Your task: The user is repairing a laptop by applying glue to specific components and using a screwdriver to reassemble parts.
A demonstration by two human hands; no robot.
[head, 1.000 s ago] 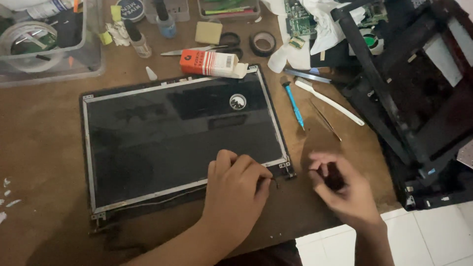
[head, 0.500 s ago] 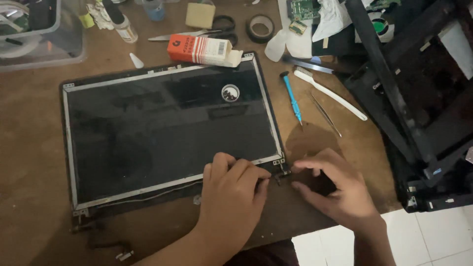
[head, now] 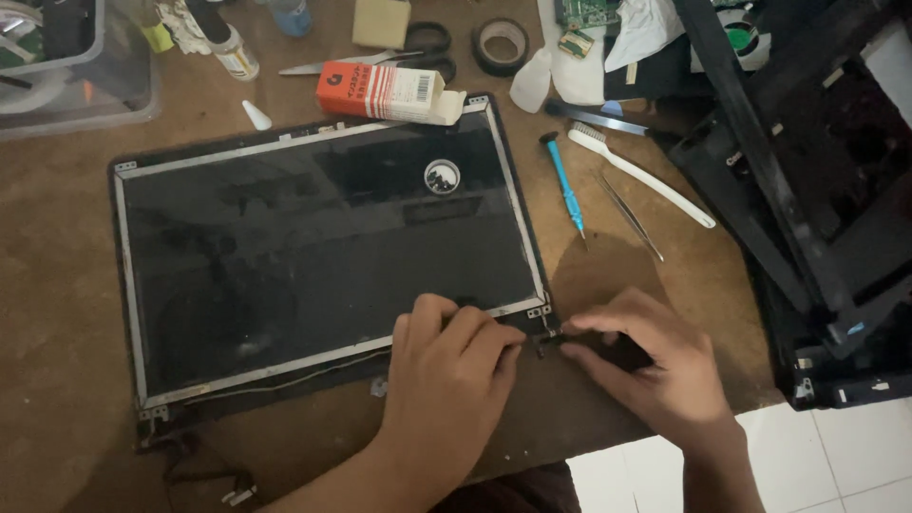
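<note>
The left hand [head: 446, 380] is lying flat on the lower right edge of the bare laptop screen panel [head: 313, 256], fingers pressed down on its metal frame, clamping nothing. The right hand [head: 655, 366] is meeting it at the lower right of the frame, fingertips pinching a small dark hinge piece [head: 549, 339] at the panel's corner — whether that piece is fully gripped or only steadied, I cannot tell. The panel itself is filling the centre of the wooden table [head: 57, 313], lying face up in its dark lid.

A blue screwdriver [head: 565, 190], tweezers [head: 632, 217] and a white brush [head: 641, 176] are sitting just right of the panel, apart from both hands. A red and white box [head: 389, 92] is touching the panel's upper edge.

The risk, as I judge it: the left hand is bearing on thin glass near a corner, so a twist or hard pull at the hinge could crack the panel — and the thin wire [head: 285, 380] trailing along the bottom edge could snag or tear if the panel shifts.
</note>
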